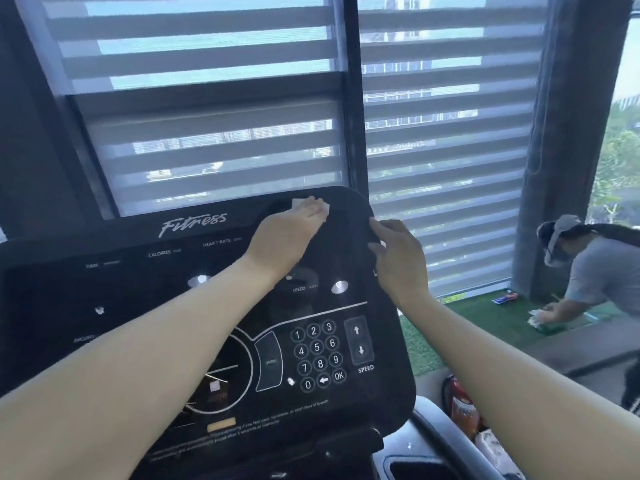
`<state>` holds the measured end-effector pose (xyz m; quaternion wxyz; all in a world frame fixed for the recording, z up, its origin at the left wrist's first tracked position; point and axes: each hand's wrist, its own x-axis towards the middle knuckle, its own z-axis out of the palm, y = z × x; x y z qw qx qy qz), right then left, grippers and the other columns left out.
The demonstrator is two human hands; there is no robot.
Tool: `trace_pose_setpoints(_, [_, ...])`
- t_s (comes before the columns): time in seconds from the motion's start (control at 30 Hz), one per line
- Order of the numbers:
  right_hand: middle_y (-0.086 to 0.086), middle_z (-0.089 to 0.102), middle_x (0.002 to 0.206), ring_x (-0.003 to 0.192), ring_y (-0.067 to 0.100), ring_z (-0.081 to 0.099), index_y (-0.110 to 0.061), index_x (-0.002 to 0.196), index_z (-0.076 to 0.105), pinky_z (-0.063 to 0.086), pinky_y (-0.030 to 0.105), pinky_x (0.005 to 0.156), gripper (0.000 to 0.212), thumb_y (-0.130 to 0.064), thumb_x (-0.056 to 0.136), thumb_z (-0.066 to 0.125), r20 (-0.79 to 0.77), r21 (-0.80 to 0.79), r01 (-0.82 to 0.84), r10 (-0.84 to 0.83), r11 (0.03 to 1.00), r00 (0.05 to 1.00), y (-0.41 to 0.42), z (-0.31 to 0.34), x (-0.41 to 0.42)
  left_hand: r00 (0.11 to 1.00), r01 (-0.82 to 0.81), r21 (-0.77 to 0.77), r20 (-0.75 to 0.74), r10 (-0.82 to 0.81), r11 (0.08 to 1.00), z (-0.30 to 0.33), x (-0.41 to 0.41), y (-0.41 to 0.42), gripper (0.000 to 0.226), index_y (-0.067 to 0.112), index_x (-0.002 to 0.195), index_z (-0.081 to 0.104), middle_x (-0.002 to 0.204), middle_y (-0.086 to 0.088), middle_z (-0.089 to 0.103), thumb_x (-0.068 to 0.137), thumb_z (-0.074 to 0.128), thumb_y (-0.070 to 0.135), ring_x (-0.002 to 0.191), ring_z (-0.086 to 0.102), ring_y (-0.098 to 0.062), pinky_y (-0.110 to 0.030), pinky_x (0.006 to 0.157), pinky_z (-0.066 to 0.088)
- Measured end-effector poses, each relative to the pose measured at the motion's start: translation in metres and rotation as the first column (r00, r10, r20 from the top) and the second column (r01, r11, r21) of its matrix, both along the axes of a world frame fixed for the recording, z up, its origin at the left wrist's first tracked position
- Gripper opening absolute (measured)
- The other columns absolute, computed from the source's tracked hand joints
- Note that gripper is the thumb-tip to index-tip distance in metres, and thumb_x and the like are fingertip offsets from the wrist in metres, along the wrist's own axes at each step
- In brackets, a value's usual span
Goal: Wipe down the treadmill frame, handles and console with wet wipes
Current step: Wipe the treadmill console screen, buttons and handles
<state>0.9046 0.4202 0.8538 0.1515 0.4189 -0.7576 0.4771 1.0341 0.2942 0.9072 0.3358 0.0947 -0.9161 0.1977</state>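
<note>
- Lower right of frame: recessed cup holder [415, 467] in the treadmill's side tray, dark inside; contents cannot be made out.
- Just right of it, a red cylinder, likely a fire extinguisher [462, 407], stands low beside the machine; a pale packet [493, 448] lies beside it, too blurred to identify.
- Console [207, 341]: broad black glossy panel with rounded corners, filling the lower left and centre. White "Fitness" lettering near its top edge, number keypad [317, 355] and SPEED arrows at lower right. Ceiling lights reflect as bright spots on the gloss.
- Wet wipe [299, 203]: small white crumpled piece at the console's top edge, centre of frame, mostly hidden under the fingers.
- Left hand [287, 233]: fingers laid nearly flat over the wipe, pressing it to the console's upper rim; arm crosses the display from lower left.
- Right hand [398, 251]: fingers bent round the console's upper right edge, gripping it; holds no wipe.
- Behind: striped zebra blinds [214, 140] cover the windows, split by a dark vertical frame post [353, 98]. Grey curtain [568, 133] at upper right.
- Right edge: another person [595, 271] in a grey shirt and cap bends over green artificial turf [485, 323], hand on something white.
</note>
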Motion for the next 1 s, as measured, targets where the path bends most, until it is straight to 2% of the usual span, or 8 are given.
trace_pose_setpoints(0.13, [-0.003, 0.056, 0.127, 0.082, 0.002, 0.051, -0.015, 0.135, 0.053, 0.034, -0.001, 0.064, 0.042, -0.003, 0.094, 0.050, 0.051, -0.097, -0.054, 0.059, 0.994, 0.997, 0.001, -0.003, -0.001, 1.000, 0.012, 0.008, 0.021, -0.012, 1.000, 0.014, -0.039, 0.015, 0.049, 0.003, 0.141, 0.041, 0.147, -0.010, 0.041, 0.093, 0.036, -0.006, 0.135, 0.041, -0.022, -0.041, 0.103, 0.044])
trace_pose_setpoints(0.23, [-0.001, 0.058, 0.128, 0.087, 0.002, 0.051, -0.013, 0.134, 0.054, 0.032, 0.002, 0.069, 0.041, -0.004, 0.094, 0.052, 0.046, -0.111, -0.070, 0.075, 0.991, 0.996, 0.002, -0.004, -0.003, 0.995, 0.018, -0.033, 0.102, -0.015, 0.999, 0.005, -0.041, 0.015, 0.053, 0.003, 0.144, 0.036, 0.150, -0.008, 0.036, 0.093, 0.040, -0.009, 0.138, 0.035, -0.020, -0.039, 0.102, 0.045])
trace_pose_setpoints(0.37, [-0.002, 0.058, 0.127, 0.094, 0.008, 0.055, -0.015, 0.133, 0.055, 0.031, 0.006, 0.072, 0.040, -0.005, 0.094, 0.052, 0.069, -0.135, -0.067, 0.077, 0.989, 0.995, 0.001, -0.007, -0.006, 0.997, 0.056, -0.059, 0.055, -0.053, 0.997, 0.004, 0.005, -0.003, 0.055, 0.001, 0.128, 0.057, 0.132, -0.012, 0.057, 0.076, 0.058, -0.019, 0.121, 0.055, -0.027, -0.040, 0.081, 0.058])
trace_pose_setpoints(0.47, [-0.003, 0.058, 0.128, 0.106, 0.014, 0.056, -0.016, 0.134, 0.054, 0.032, 0.009, 0.076, 0.041, -0.006, 0.095, 0.052, 0.098, -0.149, -0.066, 0.081, 0.987, 0.992, 0.000, -0.010, -0.006, 0.995, -0.097, 0.058, -0.022, 0.099, 0.994, 0.019, 0.010, -0.013, 0.059, 0.013, 0.145, 0.037, 0.151, -0.001, 0.034, 0.092, 0.037, -0.013, 0.140, 0.030, -0.015, -0.034, 0.111, 0.033])
trace_pose_setpoints(0.57, [-0.003, 0.057, 0.130, 0.098, 0.005, 0.053, -0.016, 0.135, 0.053, 0.030, 0.002, 0.069, 0.041, -0.006, 0.095, 0.052, 0.105, -0.152, -0.077, 0.094, 0.985, 0.990, 0.001, -0.009, -0.006, 0.988, -0.139, 0.093, -0.052, 0.144, 0.986, 0.022, -0.013, -0.001, 0.055, 0.013, 0.148, 0.030, 0.154, -0.002, 0.027, 0.097, 0.027, -0.006, 0.143, 0.022, -0.014, -0.029, 0.116, 0.019])
trace_pose_setpoints(0.77, [-0.003, 0.057, 0.131, 0.086, -0.001, 0.050, -0.017, 0.133, 0.055, 0.033, 0.000, 0.066, 0.040, -0.007, 0.095, 0.052, 0.104, -0.165, -0.094, 0.112, 0.982, 0.988, 0.000, -0.010, -0.007, 0.997, -0.017, 0.029, 0.078, 0.015, 0.999, 0.003, -0.025, 0.010, 0.056, 0.009, 0.147, 0.030, 0.153, -0.002, 0.033, 0.094, 0.031, -0.007, 0.142, 0.027, -0.014, -0.035, 0.108, 0.038])
trace_pose_setpoints(0.9, [-0.003, 0.056, 0.133, 0.091, 0.006, 0.054, -0.016, 0.134, 0.054, 0.032, 0.000, 0.064, 0.040, -0.007, 0.095, 0.052, 0.130, -0.163, -0.090, 0.112, 0.983, 0.985, 0.000, -0.010, -0.008, 0.995, 0.027, -0.028, -0.096, -0.029, 0.999, 0.000, 0.023, -0.024, 0.051, 0.006, 0.127, 0.058, 0.127, -0.009, 0.061, 0.080, 0.045, -0.010, 0.114, 0.060, -0.030, -0.047, 0.083, 0.056])
trace_pose_setpoints(1.0, [-0.003, 0.056, 0.132, 0.092, 0.006, 0.054, -0.016, 0.135, 0.053, 0.031, -0.005, 0.063, 0.041, -0.006, 0.095, 0.051, 0.136, -0.161, -0.086, 0.108, 0.983, 0.985, 0.000, -0.010, -0.008, 0.991, -0.007, 0.042, -0.136, 0.013, 0.999, -0.002, 0.026, -0.027, 0.055, 0.006, 0.128, 0.058, 0.129, -0.011, 0.060, 0.079, 0.051, -0.017, 0.120, 0.055, -0.030, -0.044, 0.096, 0.048])
